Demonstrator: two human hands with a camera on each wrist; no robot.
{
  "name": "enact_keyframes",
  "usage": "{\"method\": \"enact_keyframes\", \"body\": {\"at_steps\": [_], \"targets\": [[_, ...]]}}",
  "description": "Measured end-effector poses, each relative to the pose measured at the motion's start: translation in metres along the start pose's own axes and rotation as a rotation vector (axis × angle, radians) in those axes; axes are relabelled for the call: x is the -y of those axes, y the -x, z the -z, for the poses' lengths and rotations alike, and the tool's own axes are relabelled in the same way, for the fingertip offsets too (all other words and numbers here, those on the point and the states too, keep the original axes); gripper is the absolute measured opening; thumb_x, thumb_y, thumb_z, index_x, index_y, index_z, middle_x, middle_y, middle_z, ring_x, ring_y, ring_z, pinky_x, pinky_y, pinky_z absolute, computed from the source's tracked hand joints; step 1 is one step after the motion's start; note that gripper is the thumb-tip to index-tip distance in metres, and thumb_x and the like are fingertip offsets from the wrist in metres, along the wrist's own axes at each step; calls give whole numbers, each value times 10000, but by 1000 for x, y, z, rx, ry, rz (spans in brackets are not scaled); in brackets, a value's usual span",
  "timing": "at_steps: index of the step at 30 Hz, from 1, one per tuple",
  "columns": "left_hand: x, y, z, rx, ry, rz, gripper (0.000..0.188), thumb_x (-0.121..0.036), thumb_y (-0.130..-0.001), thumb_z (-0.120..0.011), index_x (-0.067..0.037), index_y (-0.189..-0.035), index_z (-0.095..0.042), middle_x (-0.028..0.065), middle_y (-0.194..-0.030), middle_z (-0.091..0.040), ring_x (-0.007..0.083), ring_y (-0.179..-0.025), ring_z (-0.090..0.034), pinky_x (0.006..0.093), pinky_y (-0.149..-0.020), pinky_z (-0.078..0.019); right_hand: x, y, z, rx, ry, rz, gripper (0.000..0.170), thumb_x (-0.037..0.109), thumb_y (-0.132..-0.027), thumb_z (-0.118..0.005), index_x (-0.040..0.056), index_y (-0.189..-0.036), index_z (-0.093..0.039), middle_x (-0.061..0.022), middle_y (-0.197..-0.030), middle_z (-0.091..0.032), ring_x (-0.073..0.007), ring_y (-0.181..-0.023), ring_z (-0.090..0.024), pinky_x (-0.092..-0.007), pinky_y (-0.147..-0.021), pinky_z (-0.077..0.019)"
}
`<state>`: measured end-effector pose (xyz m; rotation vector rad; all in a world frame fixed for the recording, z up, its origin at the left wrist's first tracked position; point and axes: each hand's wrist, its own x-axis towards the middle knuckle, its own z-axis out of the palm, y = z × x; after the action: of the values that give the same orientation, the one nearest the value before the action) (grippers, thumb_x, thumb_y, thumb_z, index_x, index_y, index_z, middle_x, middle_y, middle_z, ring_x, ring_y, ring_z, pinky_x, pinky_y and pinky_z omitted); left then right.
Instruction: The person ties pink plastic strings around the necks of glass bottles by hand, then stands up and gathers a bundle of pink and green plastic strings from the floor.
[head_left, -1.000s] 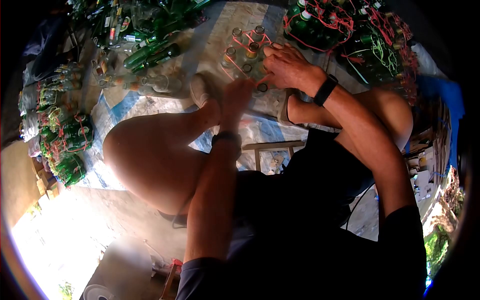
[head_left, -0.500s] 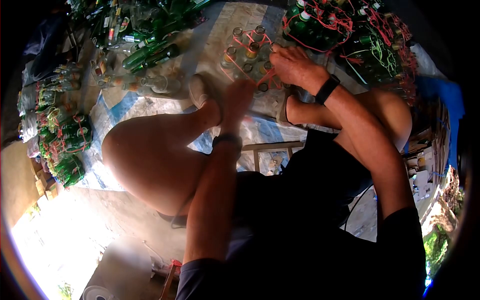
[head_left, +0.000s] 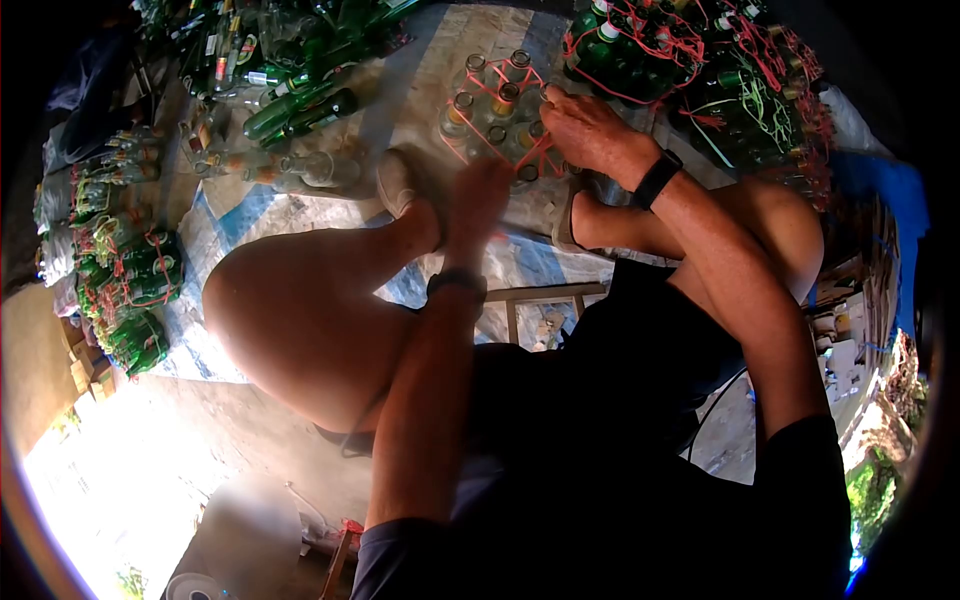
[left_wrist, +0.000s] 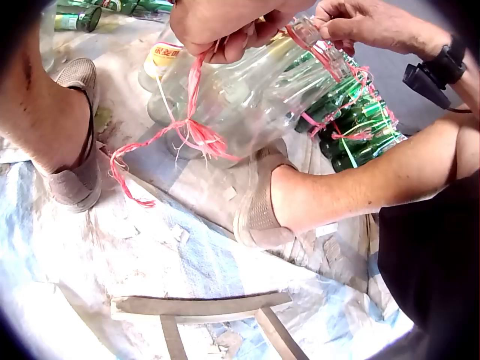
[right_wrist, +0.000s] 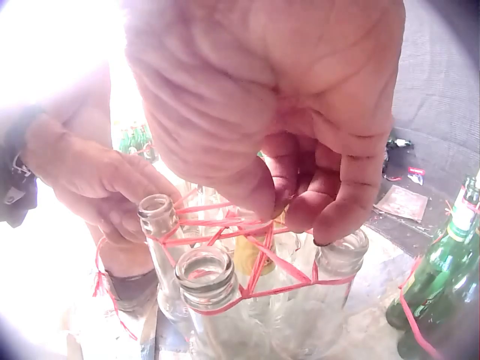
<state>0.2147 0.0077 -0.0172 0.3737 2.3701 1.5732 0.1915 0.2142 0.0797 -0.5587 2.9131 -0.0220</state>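
A cluster of clear glass bottles (head_left: 505, 100) stands upright, with pink string (right_wrist: 262, 259) crossing between and around the necks. My left hand (head_left: 480, 190) is at the near side of the cluster. In the left wrist view, my left hand (left_wrist: 232, 26) grips the string, and a knotted pink tail (left_wrist: 196, 135) hangs below it. My right hand (head_left: 600, 135) is at the right side of the necks. The right wrist view has my right hand (right_wrist: 277, 97) over the bottles, fingers curled, pinching at the string beside a bottle rim (right_wrist: 341, 251); its exact hold is partly hidden.
Tied green bottles (head_left: 625, 60) stand right of the cluster. Loose green bottles (head_left: 290, 110) and clear ones (head_left: 325, 168) lie to the left, with more bundles (head_left: 150, 265) farther left. My feet (head_left: 400, 180) flank the cluster; a wooden frame (head_left: 545, 293) is nearer my body.
My right hand has moved slightly right, away from the near-side neck, uncovering crossed pink string at the cluster's right side. My left hand has barely shifted.
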Motion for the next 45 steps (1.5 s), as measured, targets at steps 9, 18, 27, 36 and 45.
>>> {"method": "enact_keyframes", "body": {"at_steps": [9,18,27,36,45], "targets": [[-5,0,-2,6,97,112,262,-229,-895,-538,-4,-926,-668,234,-916,-654,415,-900,-630,478,-773,-486,-6,2,-9,-94,-37,41,183,-75,-748,-567,-41,-928,-575,-183,-988,-551,-338,-891,-638,-411,-729,-534],[-3,-4,-6,-43,89,-73,297,-259,-896,-541,-1,-969,-670,225,-945,-669,387,-921,-651,445,-780,-493,-21,-2,-16,-92,-48,44,231,-55,-780,-544,-44,-1010,-562,-198,-1049,-555,-343,-959,-618,-388,-785,-520],[-13,-12,-11,-60,26,-37,356,-341,-891,-593,-1,-921,-693,220,-811,-674,350,-779,-688,434,-687,-503,-29,-4,-26,-219,52,87,179,3,-755,-627,14,-920,-560,-158,-968,-568,-324,-845,-666,-403,-695,-546],[-8,-16,-15,-95,129,17,372,-362,-863,-673,6,-820,-704,180,-714,-679,271,-638,-660,371,-638,-499,-25,-8,-21,-445,192,174,140,57,-783,-621,37,-915,-578,-101,-945,-613,-309,-899,-646,-407,-714,-513],[14,-10,-18,-64,-199,-236,124,-174,-866,-605,-126,-960,-671,80,-768,-659,260,-726,-675,382,-620,-521,-13,-26,-1,-120,-175,117,106,62,-754,-669,24,-822,-596,-161,-806,-665,-358,-812,-664,-441,-671,-513]]}}
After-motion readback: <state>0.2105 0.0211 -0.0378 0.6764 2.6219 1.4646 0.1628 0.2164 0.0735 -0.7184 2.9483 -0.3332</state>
